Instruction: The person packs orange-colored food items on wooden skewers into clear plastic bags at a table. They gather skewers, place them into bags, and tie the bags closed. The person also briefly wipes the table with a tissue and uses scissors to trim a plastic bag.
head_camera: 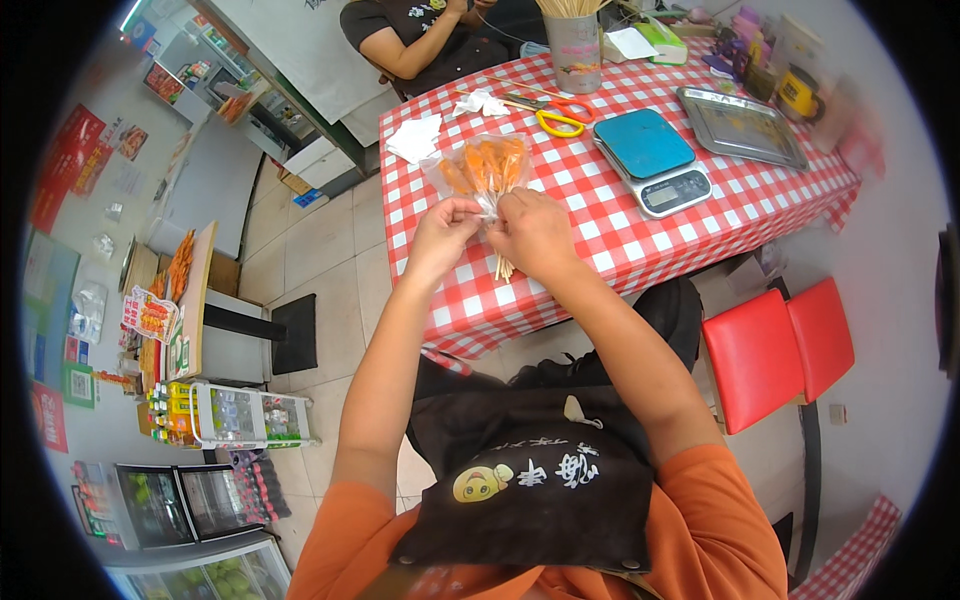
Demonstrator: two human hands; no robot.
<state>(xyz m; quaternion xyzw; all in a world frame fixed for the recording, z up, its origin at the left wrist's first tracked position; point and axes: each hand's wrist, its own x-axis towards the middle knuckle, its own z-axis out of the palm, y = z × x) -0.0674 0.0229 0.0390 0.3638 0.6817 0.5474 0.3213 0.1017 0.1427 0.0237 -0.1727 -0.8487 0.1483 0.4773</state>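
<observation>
A clear plastic bag [480, 166] of orange food on wooden skewers [505, 268] lies on the red checked tablecloth [600, 244]. Its gathered neck is pinched between the fingertips of my left hand [447, 232]. My right hand [534, 229] closes around the same neck from the other side, and the skewer ends stick out below it toward me. White paper napkins [414, 139] lie just beyond the bag at the left. Behind the bag are a crumpled tissue [480, 103] and scissors [559, 120] with red and yellow handles.
At the right are a kitchen scale [652, 161] and a metal tray [742, 127]. A tall cup [574, 52] of skewers stands at the far edge, near a tissue pack [664, 43]. A co-worker [420, 45] sits across the table. Red chairs [754, 360] stand at the lower right.
</observation>
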